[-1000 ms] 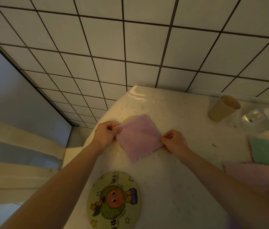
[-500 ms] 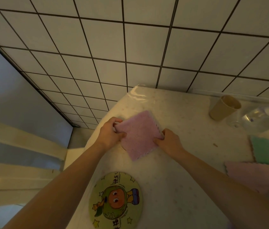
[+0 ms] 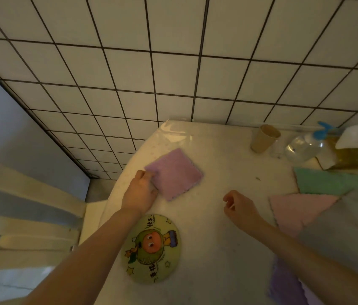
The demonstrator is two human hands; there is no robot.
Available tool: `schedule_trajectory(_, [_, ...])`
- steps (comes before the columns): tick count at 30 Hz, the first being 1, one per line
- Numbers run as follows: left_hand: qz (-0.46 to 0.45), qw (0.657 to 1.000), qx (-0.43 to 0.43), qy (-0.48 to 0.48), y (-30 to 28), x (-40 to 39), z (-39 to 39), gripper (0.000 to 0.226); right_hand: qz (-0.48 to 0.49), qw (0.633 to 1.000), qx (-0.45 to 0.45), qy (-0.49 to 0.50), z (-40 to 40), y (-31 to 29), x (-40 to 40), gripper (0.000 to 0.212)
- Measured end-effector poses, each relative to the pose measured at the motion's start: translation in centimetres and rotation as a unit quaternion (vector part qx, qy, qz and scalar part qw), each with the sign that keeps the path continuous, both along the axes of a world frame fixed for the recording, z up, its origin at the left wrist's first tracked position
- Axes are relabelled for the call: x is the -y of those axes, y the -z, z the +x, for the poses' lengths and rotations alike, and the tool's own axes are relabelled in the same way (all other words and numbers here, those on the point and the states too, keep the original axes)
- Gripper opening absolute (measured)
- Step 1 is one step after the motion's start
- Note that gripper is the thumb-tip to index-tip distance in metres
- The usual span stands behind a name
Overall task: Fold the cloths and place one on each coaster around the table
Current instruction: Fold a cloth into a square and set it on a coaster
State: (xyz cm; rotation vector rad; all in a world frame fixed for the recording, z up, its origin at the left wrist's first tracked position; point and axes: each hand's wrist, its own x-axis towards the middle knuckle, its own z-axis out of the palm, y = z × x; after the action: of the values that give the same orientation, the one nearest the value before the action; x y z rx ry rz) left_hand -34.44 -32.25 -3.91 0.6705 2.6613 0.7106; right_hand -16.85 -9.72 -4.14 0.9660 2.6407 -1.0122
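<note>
Where the table (image 3: 217, 249) comes nearest the camera, a purple cloth (image 3: 283, 285) lies at its near right, partly under the right forearm. Just left of that, near the table's left edge, sits a round coaster (image 3: 151, 247) printed with a cartoon figure; nothing lies on it. Between this coaster and the flat cloths on the right the tabletop is bare.

Farther in, the left hand (image 3: 139, 193) rests at the near left corner of a folded pink cloth (image 3: 174, 173), its fingers curled onto that corner, though whether they pinch it or only press it is hard to tell. The cloth lies flat as a small square close to the table's left edge; no coaster shows beneath it. The right hand (image 3: 239, 204) hovers apart from the folded cloth, to its right, fingers loosely curled and holding nothing.

Toward the right edge, a pink cloth (image 3: 299, 210) lies spread flat, with a green cloth (image 3: 325, 181) beyond it and a grey cloth (image 3: 347, 230) overlapping both.

At the far side, near the tiled wall (image 3: 173, 62), a paper cup (image 3: 263, 138) stands tilted in the wide-angle view; its inside is not visible. Right of it lies a clear plastic bottle (image 3: 303, 146) with a blue cap, holding clear liquid, and past that a yellowish container, only partly seen.
</note>
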Motion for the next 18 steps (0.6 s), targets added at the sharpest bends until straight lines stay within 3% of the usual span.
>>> schedule_trajectory(9, [0.001, 0.989, 0.042, 0.139, -0.9, -3.1, 14.7, 0.041, 0.161, 0.986, -0.033, -0.041, 19.1, -1.4, -2.2, 0.01])
schedule_trajectory(11, [0.001, 0.985, 0.049, 0.167, -0.6, -4.5, 17.9, 0.04, 0.159, 0.984, -0.082, -0.02, 22.2, 0.5, -3.8, 0.022])
schedule_trajectory(14, [-0.006, 0.975, 0.045, 0.217, -0.2, -7.7, 23.1, 0.041, 0.159, 0.984, -0.07, 0.031, 26.7, 2.2, -6.7, 0.044])
schedule_trajectory(18, [-0.012, 0.966, 0.049, 0.255, 0.1, -12.9, 28.9, 0.042, 0.168, 0.983, -0.044, 0.053, 31.7, 1.9, -9.3, 0.034])
